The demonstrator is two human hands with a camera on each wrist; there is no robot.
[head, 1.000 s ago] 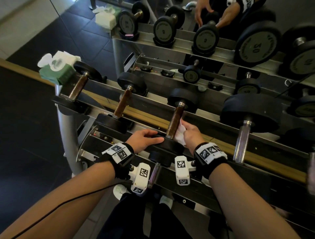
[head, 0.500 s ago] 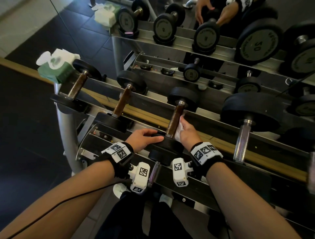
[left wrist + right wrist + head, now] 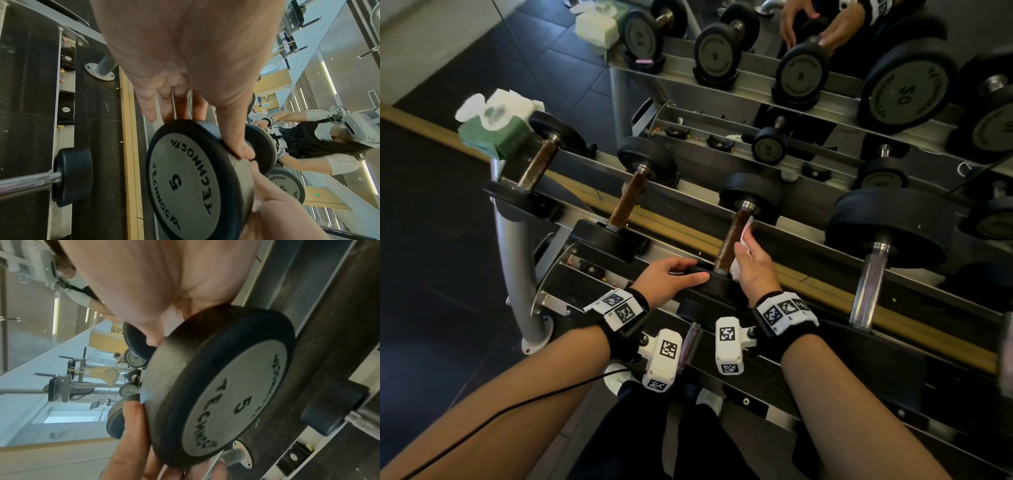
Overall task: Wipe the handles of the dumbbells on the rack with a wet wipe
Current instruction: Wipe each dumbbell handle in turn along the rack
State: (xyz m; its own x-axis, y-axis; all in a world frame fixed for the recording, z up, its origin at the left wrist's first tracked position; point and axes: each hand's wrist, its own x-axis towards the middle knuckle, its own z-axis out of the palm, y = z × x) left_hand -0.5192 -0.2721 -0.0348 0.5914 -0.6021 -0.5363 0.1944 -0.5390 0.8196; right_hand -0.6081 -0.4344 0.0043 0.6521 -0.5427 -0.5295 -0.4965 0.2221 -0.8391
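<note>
A 5 dumbbell with a brown handle [image 3: 732, 240] lies third from the left on the rack's top rail [image 3: 688, 192]. My left hand [image 3: 671, 277] grips its near black head [image 3: 185, 178], thumb on the rim and fingers over the far side. My right hand [image 3: 753, 270] holds a white wet wipe [image 3: 745, 233] pressed against the right side of the handle, about midway along it. In the right wrist view the same head [image 3: 226, 394] fills the frame and the wipe is hidden behind the right hand [image 3: 164, 280].
A green wet-wipe pack [image 3: 493, 126] sits at the rack's left end. Two brown-handled dumbbells [image 3: 626, 202] lie to the left, a larger chrome-handled one [image 3: 869, 281] to the right. A mirror [image 3: 791, 68] behind reflects the rack. Lower shelves hold more dumbbells.
My right hand has slid the wipe up the handle, away from the near head toward the far one. The left hand has stayed on the near head.
</note>
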